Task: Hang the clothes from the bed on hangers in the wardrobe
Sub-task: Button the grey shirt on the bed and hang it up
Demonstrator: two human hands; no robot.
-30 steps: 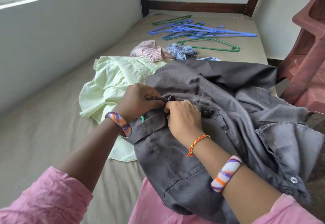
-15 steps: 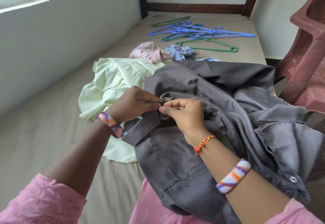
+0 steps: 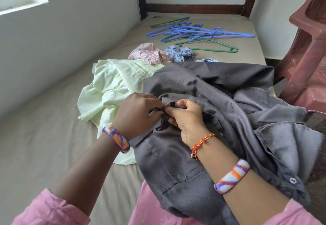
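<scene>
Left hand [image 3: 136, 114] and right hand [image 3: 187, 119] both pinch collar of crumpled grey cotton shirt [image 3: 220, 127] — fingers curled tight; blue and green plastic hangers [image 3: 199, 32] at 12 o'clock on bed.

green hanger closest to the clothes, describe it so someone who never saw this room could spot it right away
At the far end of the bed, by the dark wooden frame, lies a tangle of hangers. The green hanger lies at its near edge, just beyond the blue patterned cloth. Unlike the others, it lies mostly clear of the tangle.

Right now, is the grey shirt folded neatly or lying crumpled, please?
Crumpled: the grey shirt lies bunched in loose folds across the bed, both hands pinching its collar.
</scene>
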